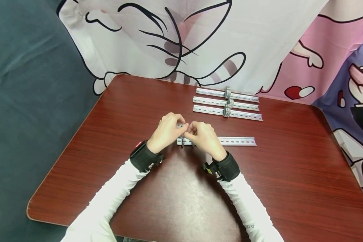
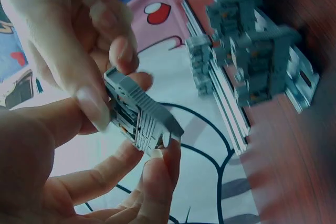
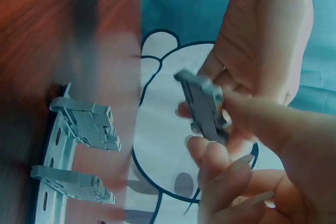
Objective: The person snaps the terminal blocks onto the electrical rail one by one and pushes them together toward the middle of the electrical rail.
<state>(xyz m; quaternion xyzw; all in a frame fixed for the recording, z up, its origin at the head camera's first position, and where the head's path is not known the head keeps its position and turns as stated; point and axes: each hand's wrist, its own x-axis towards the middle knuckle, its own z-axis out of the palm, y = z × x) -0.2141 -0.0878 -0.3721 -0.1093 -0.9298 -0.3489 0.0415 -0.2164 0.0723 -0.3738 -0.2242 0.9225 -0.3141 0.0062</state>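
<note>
A grey DIN rail terminal block (image 2: 144,111) is held up between both hands above the table. My left hand (image 1: 167,131) pinches it with thumb and fingers near its lower end in the left wrist view. Thumb and fingers of my right hand (image 1: 206,136) grip the same block (image 3: 202,106) from the other side. Below the hands lies a slotted metal DIN rail (image 1: 237,141). Near its left end stand two more grey terminal blocks, one (image 3: 89,124) apart from the other (image 3: 73,183). In the head view the hands largely hide the held block.
Farther back on the brown table (image 1: 133,111), three parallel rails lie side by side: a back one (image 1: 210,92), a middle one (image 1: 208,101) and a front one (image 1: 208,109). Each carries a cluster of grey blocks (image 1: 228,109) near its middle. A printed cloth (image 1: 205,40) hangs behind the table.
</note>
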